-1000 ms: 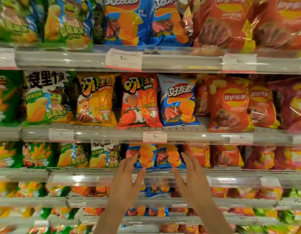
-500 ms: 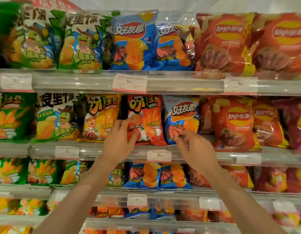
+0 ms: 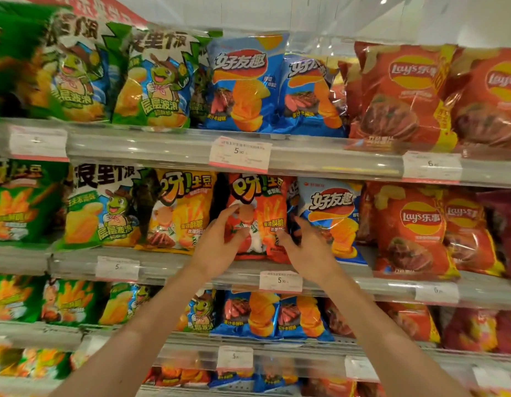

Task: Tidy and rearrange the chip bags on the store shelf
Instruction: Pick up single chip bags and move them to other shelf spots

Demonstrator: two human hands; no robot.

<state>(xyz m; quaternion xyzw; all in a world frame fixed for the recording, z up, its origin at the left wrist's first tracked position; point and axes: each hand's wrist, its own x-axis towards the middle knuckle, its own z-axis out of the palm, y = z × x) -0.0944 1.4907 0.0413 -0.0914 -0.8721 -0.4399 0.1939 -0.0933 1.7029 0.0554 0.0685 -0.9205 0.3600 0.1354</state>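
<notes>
A store shelf unit fills the view in several tiers, each fronted by a clear rail with price tags. On the second tier from the top, upright bags stand side by side: a green bag with a cartoon frog, a yellow fries bag, an orange-red fries bag, a blue chip bag and red Lay's bags further right.

Both forearms reach up from below toward the orange-red fries bag, which sits between the yellow bag and the blue one. The left hand lies at the bag's left lower half; its fingers are spread and gently curved, the tips resting on the printed front, thumb raised toward the bag's middle. The right hand is at the bag's right lower edge, where that bag meets the blue chip bag; its fingers are also spread and slightly bent, some against the orange-red bag's right side, one reaching up in front of the seam between the two bags. Whether either hand pinches the foil cannot be told; the bag stands on the shelf, framed between the two hands.
</notes>
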